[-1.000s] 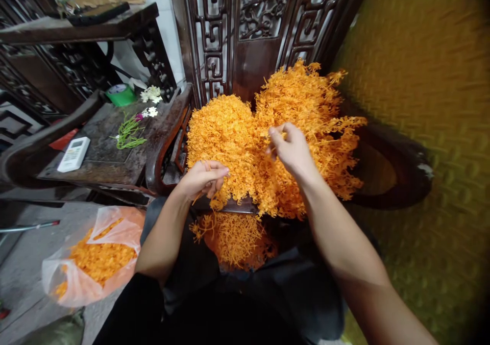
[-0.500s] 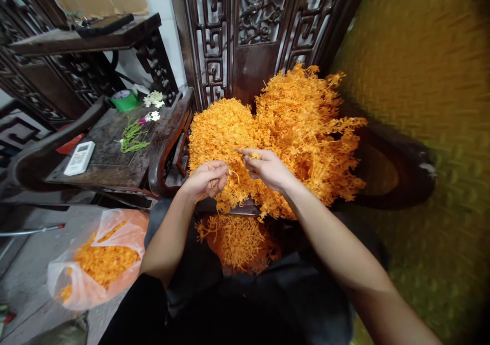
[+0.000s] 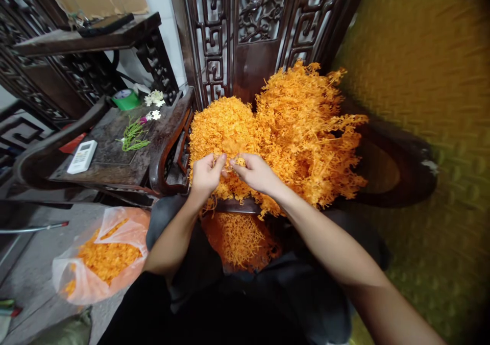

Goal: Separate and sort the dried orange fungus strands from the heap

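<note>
Beyond the hands, a dark carved wooden chair [image 3: 256, 64] is seen, its seat mostly covered by orange material. To the right of the hands, a large yellow-brown textured surface [image 3: 413, 79] is shown. The left part of the view is partly filled by a second wooden chair [image 3: 111, 168], on which several small things are laid. Just beyond and to the right of the right hand, a tall, stringy orange pile [image 3: 306, 115] is heaped; directly beyond both hands, touching it, a lower, finer orange pile [image 3: 222, 118] is set. Below and left of the hands, a translucent plastic bag [image 3: 82, 286] is rested on the floor, with orange pieces [image 3: 109, 258] held inside. Below the hands, past the seat edge, orange strands [image 3: 241, 238] are gathered. The left hand [image 3: 205, 175] and right hand [image 3: 254, 172] are brought close together, fingers closed. A small orange cluster [image 3: 240, 161] is pinched in the right; an orange bit [image 3: 215, 158] is gripped in the left. On the left chair, a green tape roll [image 3: 126, 100], a white remote [image 3: 82, 157], green stems [image 3: 133, 134] and white flowers [image 3: 154, 98] are placed.
</note>
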Available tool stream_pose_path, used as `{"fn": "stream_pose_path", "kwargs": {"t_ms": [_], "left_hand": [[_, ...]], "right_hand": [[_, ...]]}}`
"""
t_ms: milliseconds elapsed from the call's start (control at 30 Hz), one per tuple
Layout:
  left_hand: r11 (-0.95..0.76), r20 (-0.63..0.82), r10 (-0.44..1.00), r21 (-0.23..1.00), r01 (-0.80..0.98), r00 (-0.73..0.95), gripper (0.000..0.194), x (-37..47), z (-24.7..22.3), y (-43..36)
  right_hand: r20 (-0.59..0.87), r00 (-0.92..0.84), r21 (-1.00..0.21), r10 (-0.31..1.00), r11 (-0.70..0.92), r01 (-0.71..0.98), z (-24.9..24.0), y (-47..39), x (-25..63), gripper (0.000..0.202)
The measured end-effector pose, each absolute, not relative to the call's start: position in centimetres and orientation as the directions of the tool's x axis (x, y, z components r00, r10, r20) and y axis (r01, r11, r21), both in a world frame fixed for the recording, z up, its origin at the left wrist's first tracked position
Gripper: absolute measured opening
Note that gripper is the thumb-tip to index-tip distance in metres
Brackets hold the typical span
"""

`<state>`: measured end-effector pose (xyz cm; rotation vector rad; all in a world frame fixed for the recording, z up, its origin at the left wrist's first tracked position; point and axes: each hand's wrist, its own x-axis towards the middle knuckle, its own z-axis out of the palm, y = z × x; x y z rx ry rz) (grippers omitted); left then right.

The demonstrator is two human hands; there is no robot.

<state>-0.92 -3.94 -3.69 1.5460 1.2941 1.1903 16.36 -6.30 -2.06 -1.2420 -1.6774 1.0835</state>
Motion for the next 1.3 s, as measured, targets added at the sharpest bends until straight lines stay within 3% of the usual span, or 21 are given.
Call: {"fn": "stream_pose_path", "kwargs": {"t_ms": [133,233,400,567,733,933,1100,1300], "left_hand": [[-0.187,0.237,0.947,0.956,0.227,-0.218,0.042,-2.1,-3.2,-2.6],[-0.204,0.234,0.965,0.954,0.22,-0.121,0.042,-2.5,-3.1,-2.2],[-0.175,0.17,0.984,0.975,0.134,0.052,0.042,-1.9,-3.8,-2.7],[-0.123,0.121,0.992,0.988,0.096,0.027,0.048,-2.5,-4.5,-2.5],[-0.102,0.113,0.991,0.983,0.154,-0.065,0.044,-3.1,-4.8,-2.0],[-0.088,0.122,0.987,0.952,0.295,-0.1,0.037,-3.8,-5.0,-1.7],[-0.126,0.182,0.957,0.962,0.244,-0.226,0.034,-5.1,-5.4,-1.1],[-0.154,0.157,0.988,0.964,0.215,0.003,0.037,-4.2,-6.0,-1.2]], "right_hand": [[-0.024,-0.254,-0.97,0.967,0.039,0.238,-1.5,-6.9,17.0,0.034],[-0.099,-0.281,-0.995,0.955,-0.091,0.041,-1.5,-6.4,17.9,0.028],[-0.108,-0.129,-0.956,0.986,-0.139,-0.259,-1.4,-5.3,18.7,0.03],[-0.168,-0.203,-0.898,0.965,-0.234,-0.372,-1.2,-5.2,19.2,0.05],[-0.267,-0.12,-0.802,0.956,-0.289,-0.523,-1.8,-4.1,18.0,0.056],[-0.208,-0.015,-0.914,0.978,-0.199,-0.354,-3.7,-2.4,15.0,0.058],[-0.016,0.317,-0.96,0.948,0.074,-0.269,-3.7,-1.0,17.9,0.043],[-0.034,0.061,-0.992,0.998,-0.026,-0.126,-0.6,-1.2,18.5,0.048]]}}
